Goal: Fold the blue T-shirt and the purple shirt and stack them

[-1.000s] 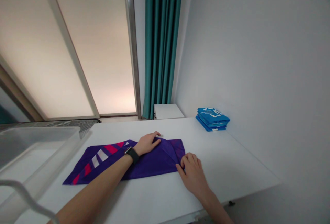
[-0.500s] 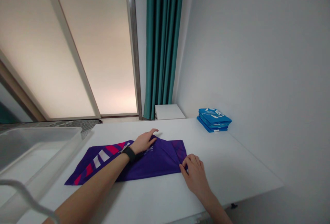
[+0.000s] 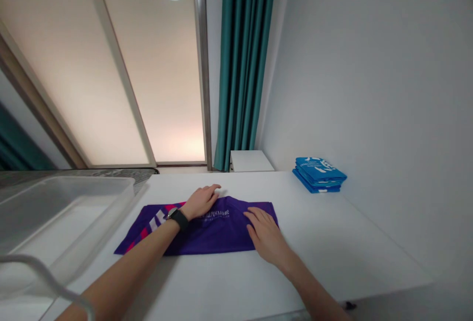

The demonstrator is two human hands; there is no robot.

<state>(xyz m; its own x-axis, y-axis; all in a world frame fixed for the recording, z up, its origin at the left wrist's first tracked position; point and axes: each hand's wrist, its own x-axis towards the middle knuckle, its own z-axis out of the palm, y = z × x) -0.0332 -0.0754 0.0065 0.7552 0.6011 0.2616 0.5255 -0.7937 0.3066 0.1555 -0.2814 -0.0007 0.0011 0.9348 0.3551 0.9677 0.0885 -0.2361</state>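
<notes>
A purple cloth (image 3: 221,235) with white lettering lies folded into a long strip on the white table (image 3: 207,286). Pink and white stripes show at its left end. My left hand (image 3: 201,200), with a dark watch (image 3: 179,218) on the wrist, rests on the cloth's far edge, fingers stretched out. On the cloth's right end my right hand (image 3: 265,235) lies flat with its fingers spread. Neither hand grips the fabric. My left forearm hides part of the striped area.
Folded blue cloths (image 3: 320,176) are stacked at the back right by the wall. A clear plastic bin (image 3: 111,198) stands at the left, with a grey cable-like strip (image 3: 44,274) in front. Behind the table are a white cabinet (image 3: 251,161) and a green curtain (image 3: 244,75).
My right hand has let go of the cloth's right edge and moved onto its top, fingers spread. The cloth's right end lies flatter. The view has shifted slightly left.
</notes>
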